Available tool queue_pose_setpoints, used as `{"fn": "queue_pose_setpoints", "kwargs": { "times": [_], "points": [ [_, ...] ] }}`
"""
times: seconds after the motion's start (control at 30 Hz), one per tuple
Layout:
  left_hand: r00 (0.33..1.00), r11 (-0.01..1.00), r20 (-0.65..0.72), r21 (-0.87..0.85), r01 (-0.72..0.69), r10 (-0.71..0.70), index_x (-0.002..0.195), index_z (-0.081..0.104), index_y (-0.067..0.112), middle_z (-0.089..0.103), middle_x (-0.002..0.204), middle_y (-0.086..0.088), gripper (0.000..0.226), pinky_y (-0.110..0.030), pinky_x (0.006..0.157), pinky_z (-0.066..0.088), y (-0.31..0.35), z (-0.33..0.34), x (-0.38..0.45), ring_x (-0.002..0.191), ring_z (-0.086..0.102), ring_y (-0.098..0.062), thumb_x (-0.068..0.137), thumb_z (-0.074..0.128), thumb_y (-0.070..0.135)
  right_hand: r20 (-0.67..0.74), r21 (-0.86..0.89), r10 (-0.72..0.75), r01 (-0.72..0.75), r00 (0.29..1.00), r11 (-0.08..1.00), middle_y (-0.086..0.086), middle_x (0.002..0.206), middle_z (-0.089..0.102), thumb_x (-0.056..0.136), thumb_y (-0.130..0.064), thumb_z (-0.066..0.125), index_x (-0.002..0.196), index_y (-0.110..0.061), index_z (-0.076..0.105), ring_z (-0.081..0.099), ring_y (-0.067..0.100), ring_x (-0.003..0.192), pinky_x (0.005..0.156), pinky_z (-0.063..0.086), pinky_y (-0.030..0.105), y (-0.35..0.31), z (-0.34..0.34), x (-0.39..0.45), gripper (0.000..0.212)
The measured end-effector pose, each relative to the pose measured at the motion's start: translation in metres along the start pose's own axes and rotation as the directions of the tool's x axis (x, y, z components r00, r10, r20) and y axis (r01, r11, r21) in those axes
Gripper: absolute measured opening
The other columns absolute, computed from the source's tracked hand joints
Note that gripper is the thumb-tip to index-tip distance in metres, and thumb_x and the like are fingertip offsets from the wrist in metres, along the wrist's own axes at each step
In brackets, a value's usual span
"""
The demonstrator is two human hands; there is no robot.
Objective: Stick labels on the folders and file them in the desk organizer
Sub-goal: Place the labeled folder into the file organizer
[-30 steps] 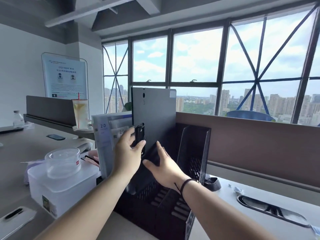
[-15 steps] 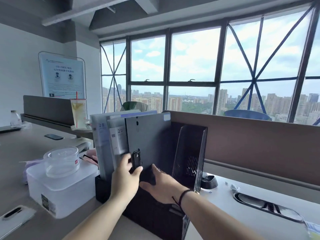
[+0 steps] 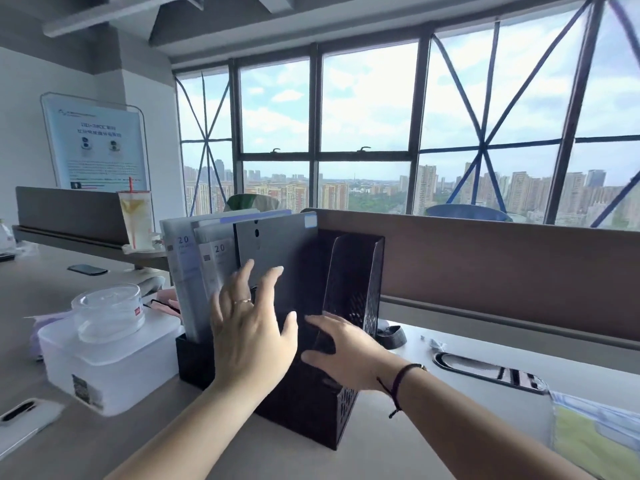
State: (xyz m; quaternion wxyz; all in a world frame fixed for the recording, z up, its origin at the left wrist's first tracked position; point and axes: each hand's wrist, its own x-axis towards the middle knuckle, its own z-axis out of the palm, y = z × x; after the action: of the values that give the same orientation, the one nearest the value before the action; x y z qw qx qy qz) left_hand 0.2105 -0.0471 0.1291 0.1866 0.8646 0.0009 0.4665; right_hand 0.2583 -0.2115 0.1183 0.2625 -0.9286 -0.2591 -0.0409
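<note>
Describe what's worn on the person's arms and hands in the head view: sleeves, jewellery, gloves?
No gloves, and no sleeves in view: both forearms are bare. The left hand wears a thin gold-toned ring on one finger. The right hand has no rings showing; its wrist carries a dark cord bracelet with a small light-coloured bit near the top and a loose end hanging below. No watch visible.

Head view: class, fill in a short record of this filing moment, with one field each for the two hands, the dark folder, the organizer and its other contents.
left hand: fingers spread, in front of the dark folder, no grip
right hand: fingers straight, at the organizer's front, holding nothing
dark folder: upright in the organizer, blue label at its top corner
organizer: black mesh, on the desk; rightmost slot looks empty
other folders: pale, upright, left of the dark folder
beside organizer: white box to its left
</note>
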Motion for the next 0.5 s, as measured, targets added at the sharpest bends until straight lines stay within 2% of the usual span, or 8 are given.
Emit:
{"fn": "queue_pose_setpoints", "kwargs": {
  "times": [0.1,0.2,0.27,0.33,0.4,0.5],
  "points": [
    [0.997,0.998,0.04,0.004,-0.067,0.067,0.129,0.055,0.02,0.039,0.149,-0.017,0.062,-0.059,0.11,0.032,0.024,-0.004,-0.009,0.131,0.043,-0.041,0.073,0.078,0.028,-0.06,-0.013,0.072,-0.073,0.996,0.997,-0.01,0.163,0.02,0.091,-0.048,0.062,0.148,-0.038,0.039,0.019,0.005,0.149,0.111,0.021,0.02,0.031,-0.017,-0.041,0.061],
    [0.97,0.984,0.174,-0.086,-0.155,0.168,0.129,0.051,0.022,0.044,0.145,-0.011,0.054,-0.05,0.106,0.04,0.051,0.002,-0.024,0.127,0.048,-0.034,0.079,0.072,0.03,-0.101,-0.074,0.15,-0.157,0.984,0.985,-0.009,0.16,0.028,0.092,-0.046,0.064,0.145,-0.035,0.045,0.028,0.008,0.146,0.111,0.025,0.02,0.065,-0.037,-0.09,0.058],
    [0.941,0.974,0.272,-0.165,-0.158,0.199,0.128,0.05,0.026,0.047,0.142,-0.005,0.049,-0.044,0.103,0.042,0.073,0.011,-0.036,0.124,0.05,-0.03,0.082,0.068,0.032,-0.139,-0.08,0.225,-0.237,0.964,0.968,-0.009,0.161,0.027,0.091,-0.048,0.064,0.144,-0.037,0.046,0.027,0.007,0.146,0.113,0.026,0.023,0.083,-0.052,-0.127,0.057],
    [0.906,0.96,0.34,-0.205,-0.19,0.252,0.124,0.053,0.03,0.052,0.136,0.002,0.043,-0.042,0.1,0.043,0.098,0.019,-0.05,0.117,0.055,-0.027,0.082,0.063,0.035,-0.165,-0.092,0.276,-0.294,0.947,0.951,-0.014,0.158,0.031,0.091,-0.048,0.063,0.143,-0.037,0.047,0.025,0.002,0.145,0.108,0.024,0.018,0.097,-0.067,-0.164,0.056],
    [0.863,0.942,0.398,-0.248,-0.225,0.311,0.123,0.055,0.031,0.057,0.131,0.007,0.041,-0.043,0.1,0.042,0.128,0.027,-0.066,0.113,0.058,-0.024,0.083,0.057,0.04,-0.183,-0.098,0.34,-0.361,0.922,0.927,-0.015,0.153,0.038,0.092,-0.046,0.064,0.142,-0.035,0.049,0.035,0.005,0.14,0.1,0.027,0.017,0.108,-0.082,-0.202,0.053],
    [0.8,0.913,0.468,-0.334,-0.234,0.376,0.126,0.057,0.029,0.058,0.131,0.007,0.044,-0.042,0.101,0.042,0.176,0.035,-0.091,0.118,0.057,-0.023,0.084,0.057,0.043,-0.214,-0.085,0.429,-0.454,0.878,0.887,-0.013,0.145,0.049,0.089,-0.047,0.067,0.137,-0.037,0.053,0.045,0.008,0.134,0.101,0.034,0.021,0.12,-0.104,-0.261,0.051]
  ]
}}
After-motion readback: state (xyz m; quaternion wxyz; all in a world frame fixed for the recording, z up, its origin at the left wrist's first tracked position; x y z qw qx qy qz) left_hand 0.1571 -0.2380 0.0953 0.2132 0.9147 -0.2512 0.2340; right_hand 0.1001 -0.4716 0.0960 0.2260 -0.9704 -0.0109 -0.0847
